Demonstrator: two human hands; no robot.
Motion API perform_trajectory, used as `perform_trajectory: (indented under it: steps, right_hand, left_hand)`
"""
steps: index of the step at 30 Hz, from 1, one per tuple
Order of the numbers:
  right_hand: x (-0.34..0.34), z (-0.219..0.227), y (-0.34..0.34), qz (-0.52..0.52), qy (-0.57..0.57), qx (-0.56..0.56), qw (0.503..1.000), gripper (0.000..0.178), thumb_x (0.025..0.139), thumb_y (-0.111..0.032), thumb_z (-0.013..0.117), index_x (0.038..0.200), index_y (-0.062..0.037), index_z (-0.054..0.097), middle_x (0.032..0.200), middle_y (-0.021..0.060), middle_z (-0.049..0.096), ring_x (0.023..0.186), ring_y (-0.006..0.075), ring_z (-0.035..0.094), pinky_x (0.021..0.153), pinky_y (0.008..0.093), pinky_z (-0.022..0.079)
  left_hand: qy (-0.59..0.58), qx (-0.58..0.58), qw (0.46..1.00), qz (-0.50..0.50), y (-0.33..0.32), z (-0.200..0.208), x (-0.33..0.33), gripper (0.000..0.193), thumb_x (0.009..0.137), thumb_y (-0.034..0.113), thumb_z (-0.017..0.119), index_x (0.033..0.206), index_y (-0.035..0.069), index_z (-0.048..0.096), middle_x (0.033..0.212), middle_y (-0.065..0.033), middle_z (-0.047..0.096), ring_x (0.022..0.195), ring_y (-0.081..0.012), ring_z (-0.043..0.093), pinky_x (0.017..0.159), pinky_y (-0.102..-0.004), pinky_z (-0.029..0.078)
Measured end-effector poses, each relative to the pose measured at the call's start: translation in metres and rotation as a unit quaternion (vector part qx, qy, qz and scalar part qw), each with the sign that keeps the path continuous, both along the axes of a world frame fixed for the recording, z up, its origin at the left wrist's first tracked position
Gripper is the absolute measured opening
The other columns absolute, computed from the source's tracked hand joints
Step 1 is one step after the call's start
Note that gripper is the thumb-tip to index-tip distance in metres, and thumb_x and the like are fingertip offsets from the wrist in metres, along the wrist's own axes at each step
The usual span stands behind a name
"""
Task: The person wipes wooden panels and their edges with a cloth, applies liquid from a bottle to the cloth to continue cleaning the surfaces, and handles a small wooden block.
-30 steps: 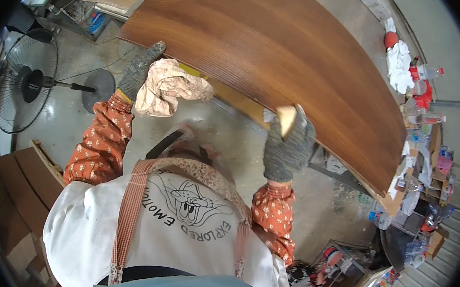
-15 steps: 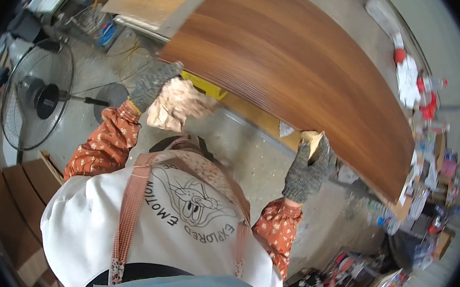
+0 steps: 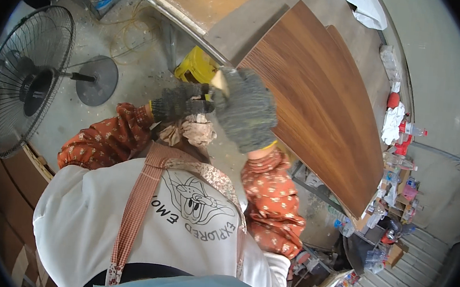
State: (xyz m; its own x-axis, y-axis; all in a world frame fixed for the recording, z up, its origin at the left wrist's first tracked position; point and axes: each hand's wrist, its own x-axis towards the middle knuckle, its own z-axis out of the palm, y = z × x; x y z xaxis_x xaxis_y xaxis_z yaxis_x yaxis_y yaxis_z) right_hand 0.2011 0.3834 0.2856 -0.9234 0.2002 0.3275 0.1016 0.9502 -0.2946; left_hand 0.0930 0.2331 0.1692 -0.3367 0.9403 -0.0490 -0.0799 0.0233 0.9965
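Note:
My left hand (image 3: pixel 181 102), in a dark grey knit glove, is closed on a crumpled pinkish-beige cloth (image 3: pixel 197 130) that hangs below it. My right hand (image 3: pixel 247 111), gloved alike, reaches across in front of me at the near left edge of a brown wood-grain panel (image 3: pixel 315 102). A small pale yellow pad (image 3: pixel 220 83) sticks out from its fingers; its exact kind cannot be made out. The two hands are close together, the right partly overlapping the left. The panel lies flat on a grey worktable (image 3: pixel 262 21).
A standing fan (image 3: pixel 27 85) is at my left, its round base (image 3: pixel 97 80) on the floor. A yellow bucket (image 3: pixel 197 65) stands by the table's edge. Bottles and clutter (image 3: pixel 401 158) line the right side. Brown boards (image 3: pixel 4 195) lie at the lower left.
My right hand has swung left from the panel's near edge to beside my left hand, carrying the pale pad. My left hand has come down and right with the cloth. The view has shifted.

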Motion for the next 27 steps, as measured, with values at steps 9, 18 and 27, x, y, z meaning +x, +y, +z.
perform_trajectory:
  steps: [9, 18, 27]
  right_hand:
    - [-0.013, 0.032, 0.026, 0.034, -0.141, -0.001, 0.989, 0.040, 0.078, -0.026, 0.069, 0.117, -0.0152, 0.062, 0.107, 0.0111, 0.060, 0.094, 0.0325, 0.060, 0.081, 0.0403, 0.049]
    - [-0.023, 0.029, 0.017, 0.097, -0.101, 0.063, 0.988, 0.030, 0.073, -0.020, 0.065, 0.103, -0.0143, 0.063, 0.094, 0.0094, 0.059, 0.087, 0.0286, 0.060, 0.068, 0.0418, 0.049]
    - [-0.034, 0.040, 0.039, 0.109, -0.160, -0.064, 0.979, 0.043, 0.076, -0.028, 0.071, 0.116, -0.0148, 0.063, 0.114, 0.0106, 0.060, 0.102, 0.0301, 0.059, 0.086, 0.0378, 0.049]
  left_hand:
    - [0.028, 0.015, 0.998, 0.056, -0.022, -0.028, -0.036, 0.034, 0.089, 0.014, 0.059, 0.120, 0.002, 0.058, 0.118, -0.0119, 0.061, 0.106, -0.0179, 0.057, 0.090, -0.0318, 0.047]
    - [0.077, 0.035, 0.992, 0.089, -0.031, -0.039, -0.055, 0.031, 0.092, 0.013, 0.054, 0.120, -0.001, 0.058, 0.119, -0.0121, 0.061, 0.102, -0.0173, 0.059, 0.090, -0.0298, 0.048]
    - [-0.357, 0.093, 0.928, -0.045, -0.011, -0.067, -0.026, 0.035, 0.093, 0.007, 0.048, 0.126, -0.005, 0.048, 0.122, -0.0161, 0.058, 0.110, -0.0227, 0.058, 0.094, -0.0316, 0.050]
